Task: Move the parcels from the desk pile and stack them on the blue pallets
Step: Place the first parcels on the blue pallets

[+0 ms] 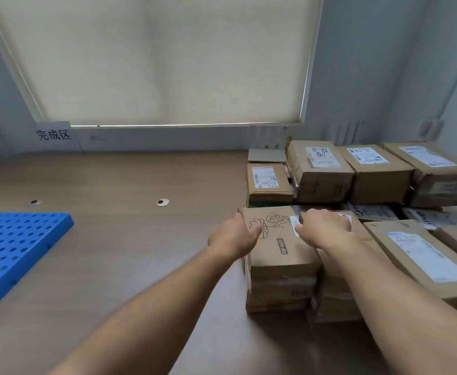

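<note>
My left hand grips the left side of the POP MART carton, thumb on its top and fingers down its side. My right hand lies at the carton's far right corner with fingers curled over an edge. I cannot tell whether it holds this carton or the neighbouring parcel. The carton tops a stack at 5 o'clock on the worktop, within the parcel pile spanning 3 to 5 o'clock. The blue pallet lies well apart at 8 o'clock.

Pallet on desk at left, parcel pile at right, wall sign behind.
</note>
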`<state>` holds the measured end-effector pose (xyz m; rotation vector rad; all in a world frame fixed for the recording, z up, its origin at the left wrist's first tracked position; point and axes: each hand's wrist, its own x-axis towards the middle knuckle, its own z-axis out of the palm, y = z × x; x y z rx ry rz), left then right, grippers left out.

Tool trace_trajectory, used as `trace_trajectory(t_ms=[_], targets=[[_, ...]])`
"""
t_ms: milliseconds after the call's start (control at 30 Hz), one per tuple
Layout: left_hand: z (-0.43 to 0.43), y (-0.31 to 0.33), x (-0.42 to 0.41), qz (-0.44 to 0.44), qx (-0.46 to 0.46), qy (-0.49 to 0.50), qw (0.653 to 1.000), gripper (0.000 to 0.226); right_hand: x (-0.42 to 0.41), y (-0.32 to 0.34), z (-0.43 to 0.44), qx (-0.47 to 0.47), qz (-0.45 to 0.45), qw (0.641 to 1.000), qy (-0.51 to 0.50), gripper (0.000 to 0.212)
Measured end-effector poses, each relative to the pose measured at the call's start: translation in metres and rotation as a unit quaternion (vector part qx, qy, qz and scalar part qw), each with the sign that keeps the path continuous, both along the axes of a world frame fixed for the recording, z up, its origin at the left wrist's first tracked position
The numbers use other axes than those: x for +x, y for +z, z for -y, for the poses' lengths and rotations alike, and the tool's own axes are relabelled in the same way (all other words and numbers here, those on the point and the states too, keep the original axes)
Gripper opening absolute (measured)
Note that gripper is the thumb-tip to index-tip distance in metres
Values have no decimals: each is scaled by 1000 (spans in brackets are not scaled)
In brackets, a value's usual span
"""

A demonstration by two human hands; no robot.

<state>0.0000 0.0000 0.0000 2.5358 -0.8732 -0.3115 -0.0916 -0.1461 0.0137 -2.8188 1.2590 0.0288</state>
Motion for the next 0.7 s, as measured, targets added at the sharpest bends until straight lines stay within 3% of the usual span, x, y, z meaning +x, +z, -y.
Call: trace_trajectory(t_ms=[200,367,533,700], targets=[[2,-26,-17,-192,-21,32,981,44,2,-15,-1,69,-62,995,-24,27],[-8,-32,-11,-190,-98,55,975,35,5,-12,-5,97,-36,995,-1,16],[-34,-31,2,-254,-183,83,946,35,18,-11,-25,227,67,972,7,22],[-80,-28,20,-285,-247,101,921,41,35,-16,-62,341,165,925,30,45]])
